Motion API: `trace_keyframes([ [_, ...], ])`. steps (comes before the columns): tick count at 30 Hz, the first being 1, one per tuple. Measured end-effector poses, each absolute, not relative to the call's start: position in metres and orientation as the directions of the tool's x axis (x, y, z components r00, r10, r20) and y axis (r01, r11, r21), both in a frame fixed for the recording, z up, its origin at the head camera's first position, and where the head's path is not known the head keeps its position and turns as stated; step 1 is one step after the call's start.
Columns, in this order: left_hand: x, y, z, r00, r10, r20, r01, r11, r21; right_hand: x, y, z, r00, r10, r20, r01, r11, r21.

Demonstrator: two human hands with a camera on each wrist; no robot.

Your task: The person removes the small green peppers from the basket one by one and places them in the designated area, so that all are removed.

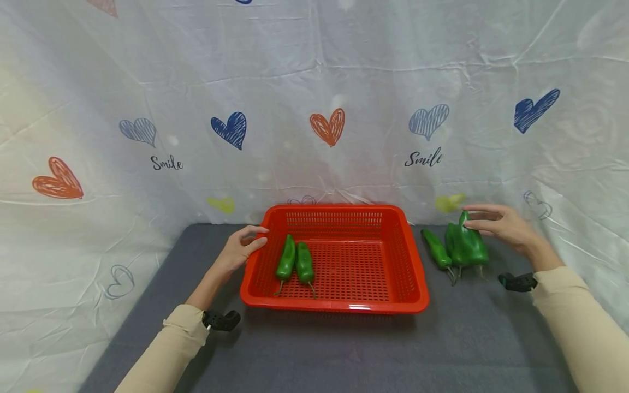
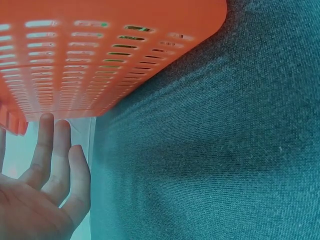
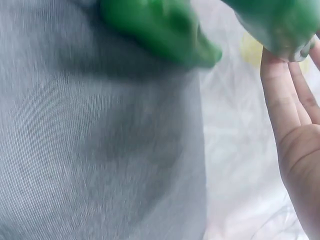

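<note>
A red plastic basket holds two long green peppers side by side at its left. My left hand is at the basket's left rim, its fingers loosely bent and its thumb tip near the edge; in the left wrist view several fingers stand beside the perforated wall, and contact is hard to tell. To the right of the basket, my right hand pinches the tip of a green pepper, raised in front of other green peppers. The right wrist view shows this held pepper at the fingertips.
Another long green pepper lies between the basket and the right-hand pile. Dark grey cloth covers the table. A white curtain with printed hearts hangs right behind the basket.
</note>
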State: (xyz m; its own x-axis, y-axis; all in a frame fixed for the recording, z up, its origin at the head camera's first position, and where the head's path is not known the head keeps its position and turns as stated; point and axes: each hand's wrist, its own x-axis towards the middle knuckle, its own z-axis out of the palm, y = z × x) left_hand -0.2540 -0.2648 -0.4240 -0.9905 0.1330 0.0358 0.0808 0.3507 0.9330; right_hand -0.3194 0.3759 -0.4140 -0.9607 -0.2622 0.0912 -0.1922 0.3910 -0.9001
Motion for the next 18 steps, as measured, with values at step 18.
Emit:
trace_keyframes([
  [18, -0.254, -0.265, -0.423, -0.990, 0.135, 0.041, 0.087, 0.357, 0.930, -0.339, 0.403, -0.436, -0.972, -0.234, -0.013, -0.095, 0.448, -0.889],
])
